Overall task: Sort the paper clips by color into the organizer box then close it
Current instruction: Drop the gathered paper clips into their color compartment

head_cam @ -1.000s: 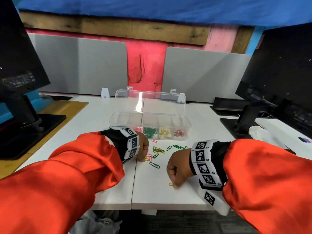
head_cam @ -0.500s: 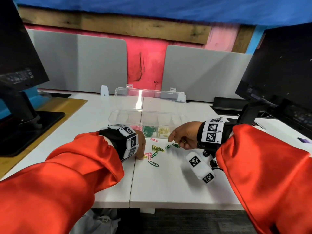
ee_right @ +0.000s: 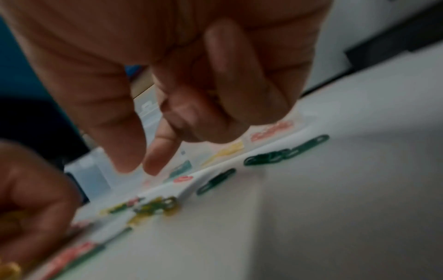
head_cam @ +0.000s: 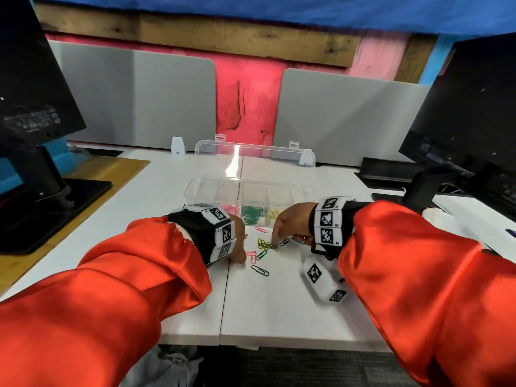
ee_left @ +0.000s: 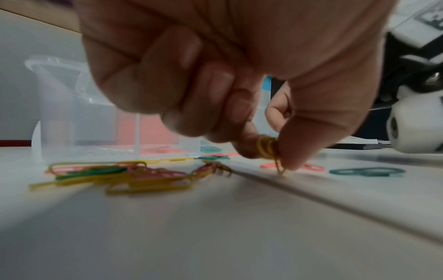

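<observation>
- Head view: we sit mid-sort. The organizer box [head_cam: 252,196] stands at twelve o'clock on the white desk [head_cam: 279,308], its clear lid [head_cam: 255,160] tipped back and open. Pink, green and yellow clips already lie in its near compartments; what sits further right is hidden behind our right wrist.
- Loose paper clips [head_cam: 264,248] lie scattered just in front of the box, between our two hands: yellows in a small tangle, greens toward three o'clock, pinks toward nine, one green clip [head_cam: 260,270] alone at six o'clock.
- Left wrist view: our left hand [ee_left: 227,75] has its fingers curled, thumb and forefinger pinched on a small bundle of yellow clips [ee_left: 267,149], the tips touching or just above the desk.
- Right hand [head_cam: 290,223] hangs over the yellow tangle, thumb and forefinger reaching down with a narrow gap between them, the other fingers folded. The right wrist view is blurred; we see nothing clamped between them.
- Step in hand, as we judge it: gathering yellows from the pile.
- Next move likely calls for a clean pinch on one yellow clip without dragging the hooked neighbours, then a short carry to twelve o'clock and release into the yellow compartment.
- Greens and pinks are left on the desk; closing the lid comes last.
</observation>
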`<action>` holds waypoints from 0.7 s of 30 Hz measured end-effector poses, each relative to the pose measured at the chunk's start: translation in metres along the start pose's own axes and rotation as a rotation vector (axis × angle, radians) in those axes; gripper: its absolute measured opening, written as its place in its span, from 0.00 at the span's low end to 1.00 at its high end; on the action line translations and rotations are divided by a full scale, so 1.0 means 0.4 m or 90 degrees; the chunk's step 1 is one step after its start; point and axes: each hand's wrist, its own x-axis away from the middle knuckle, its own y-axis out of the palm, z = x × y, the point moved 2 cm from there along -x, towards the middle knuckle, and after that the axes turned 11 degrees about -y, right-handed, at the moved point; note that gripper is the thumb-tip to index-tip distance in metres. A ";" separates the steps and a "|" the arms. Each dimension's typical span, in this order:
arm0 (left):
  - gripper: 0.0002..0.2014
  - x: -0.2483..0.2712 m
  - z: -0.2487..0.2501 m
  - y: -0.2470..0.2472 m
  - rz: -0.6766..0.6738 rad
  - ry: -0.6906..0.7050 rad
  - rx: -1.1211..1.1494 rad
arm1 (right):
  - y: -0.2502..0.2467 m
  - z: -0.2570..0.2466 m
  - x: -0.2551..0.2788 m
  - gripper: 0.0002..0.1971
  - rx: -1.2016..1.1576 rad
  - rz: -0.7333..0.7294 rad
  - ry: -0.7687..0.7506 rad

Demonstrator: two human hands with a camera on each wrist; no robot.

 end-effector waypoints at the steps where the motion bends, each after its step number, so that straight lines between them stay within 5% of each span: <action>1: 0.12 0.002 -0.002 0.002 -0.012 0.000 0.010 | 0.005 -0.013 -0.004 0.04 0.078 -0.022 -0.040; 4: 0.12 0.010 -0.001 0.008 -0.005 0.008 0.021 | 0.018 -0.036 -0.016 0.10 0.169 -0.054 -0.076; 12: 0.09 0.032 0.000 -0.005 0.038 -0.006 0.055 | 0.030 -0.028 -0.058 0.06 0.217 -0.096 -0.066; 18: 0.17 0.063 -0.044 -0.041 0.029 -0.034 0.142 | 0.016 -0.008 -0.002 0.03 0.253 -0.111 -0.022; 21: 0.10 0.066 -0.059 -0.050 -0.011 -0.079 0.233 | 0.023 0.005 -0.003 0.10 0.306 -0.108 0.015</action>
